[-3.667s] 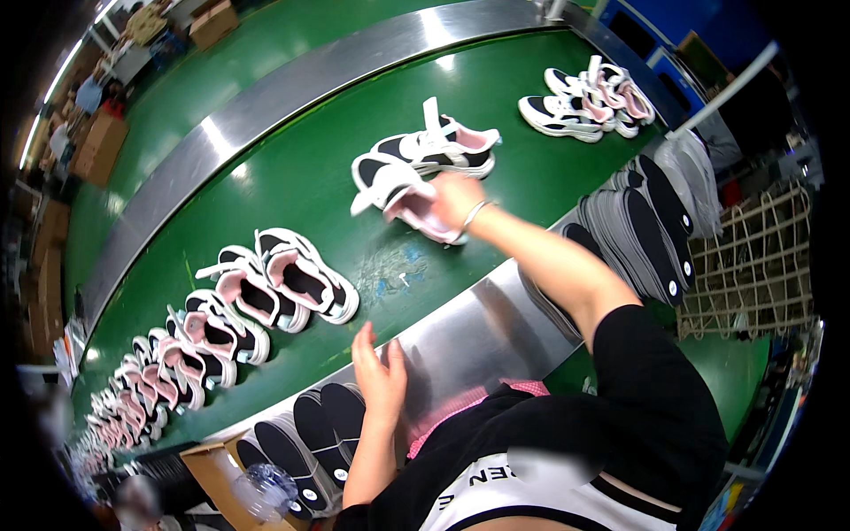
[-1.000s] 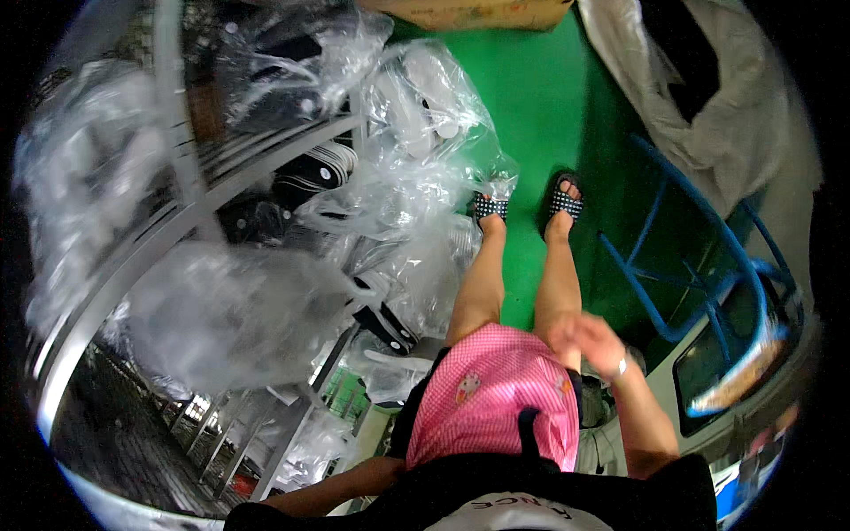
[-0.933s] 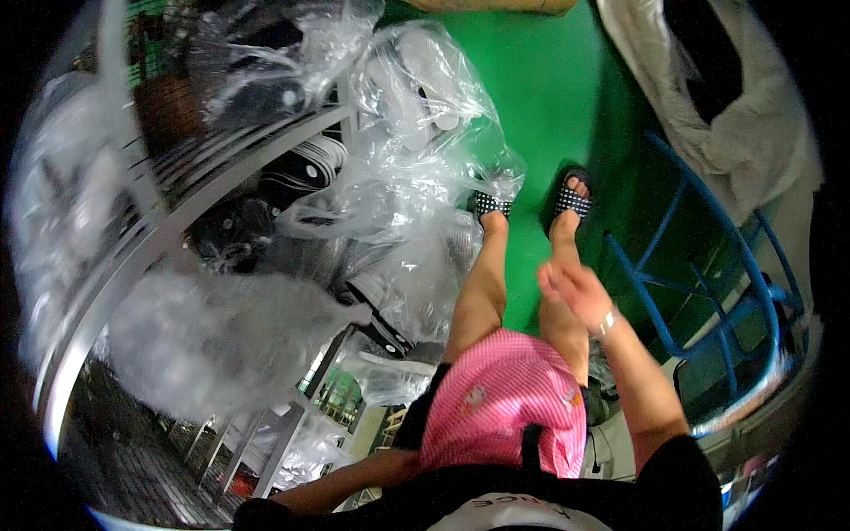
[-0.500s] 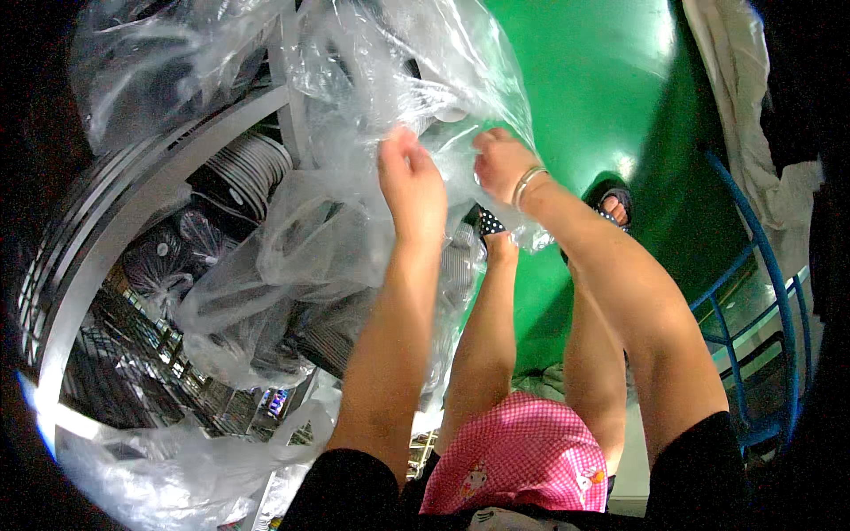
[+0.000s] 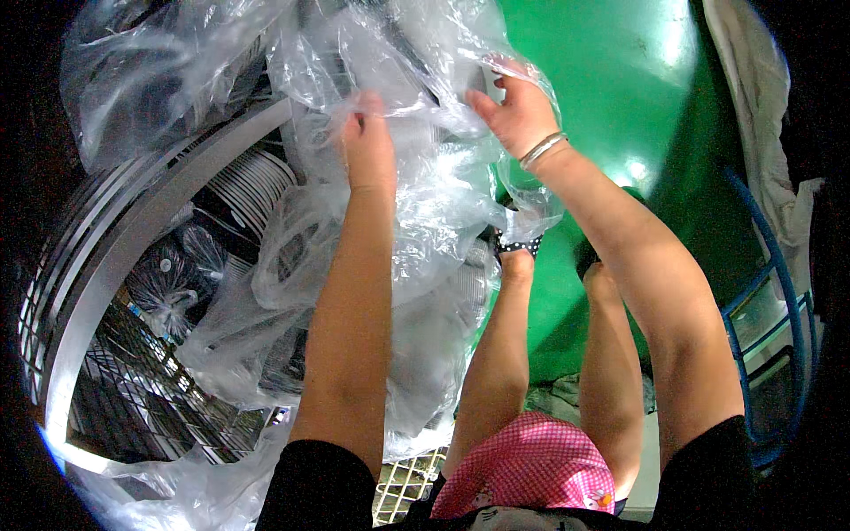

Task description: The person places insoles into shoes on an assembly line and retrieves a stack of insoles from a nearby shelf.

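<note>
A large, crumpled clear plastic bag (image 5: pixel 434 190) spreads in front of me over grey ribbed items (image 5: pixel 403 80). My left hand (image 5: pixel 369 150) is closed on the bag's film with thumb and fingers bent together; its fingertips are slightly blurred. To the right, my right hand (image 5: pixel 521 115), with a bracelet (image 5: pixel 543 150) at its wrist, has its thumb apart from its bent fingers. Thin film lies over these fingers near the bag's right edge, and they do not pinch it.
At left stands a wire-mesh cage with a pale metal rim (image 5: pixel 84 319), holding coiled grey ribbed hose (image 5: pixel 252 190) and a bagged dark bundle (image 5: pixel 168 274). More plastic film (image 5: pixel 168 71) hangs at the upper left. A blue tubular frame (image 5: pixel 779 292) stands right on the green floor (image 5: pixel 611 97).
Both hands have moved farther away, the left one also leftward. My right hand's fingers have spread from a closed grip. The bag has shifted and opened out over the grey items.
</note>
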`<state>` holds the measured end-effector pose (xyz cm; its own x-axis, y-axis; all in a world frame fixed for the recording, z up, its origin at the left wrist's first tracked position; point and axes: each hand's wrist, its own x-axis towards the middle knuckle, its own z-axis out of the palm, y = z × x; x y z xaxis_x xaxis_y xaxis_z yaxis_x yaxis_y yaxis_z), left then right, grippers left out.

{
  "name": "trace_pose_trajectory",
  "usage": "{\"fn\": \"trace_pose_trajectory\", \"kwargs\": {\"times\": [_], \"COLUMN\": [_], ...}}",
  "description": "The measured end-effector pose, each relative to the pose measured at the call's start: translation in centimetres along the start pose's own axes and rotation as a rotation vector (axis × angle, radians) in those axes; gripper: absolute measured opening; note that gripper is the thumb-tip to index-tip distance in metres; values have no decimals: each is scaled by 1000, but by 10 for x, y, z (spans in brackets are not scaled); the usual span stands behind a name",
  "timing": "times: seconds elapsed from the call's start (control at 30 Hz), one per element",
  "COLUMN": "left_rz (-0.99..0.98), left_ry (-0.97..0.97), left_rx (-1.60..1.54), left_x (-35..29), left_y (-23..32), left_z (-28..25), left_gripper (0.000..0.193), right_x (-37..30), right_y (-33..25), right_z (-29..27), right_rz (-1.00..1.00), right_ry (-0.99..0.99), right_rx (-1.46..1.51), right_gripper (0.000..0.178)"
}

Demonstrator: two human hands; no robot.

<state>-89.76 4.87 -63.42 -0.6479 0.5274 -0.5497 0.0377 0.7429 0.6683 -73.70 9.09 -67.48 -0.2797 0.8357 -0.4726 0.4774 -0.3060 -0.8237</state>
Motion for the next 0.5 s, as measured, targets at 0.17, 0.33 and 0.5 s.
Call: {"fn": "trace_pose_trajectory", "kwargs": {"times": [0.17, 0.33, 0.5], "left_rz": [72, -290, -305], "left_ry": [-62, 40, -227], "left_rx": [-143, 502, -62], "left_x": [17, 31, 20], "left_y": [-16, -27, -25], "left_z": [1, -7, -1], "left_gripper": [41, 56, 65], "right_x": [14, 11, 9], "right_y": [11, 14, 18], "right_z": [23, 12, 14], "right_rz": [-234, 153, 152], "right_ry": [256, -79, -126], "right_rx": [61, 64, 48], "right_gripper": [47, 51, 45]}}
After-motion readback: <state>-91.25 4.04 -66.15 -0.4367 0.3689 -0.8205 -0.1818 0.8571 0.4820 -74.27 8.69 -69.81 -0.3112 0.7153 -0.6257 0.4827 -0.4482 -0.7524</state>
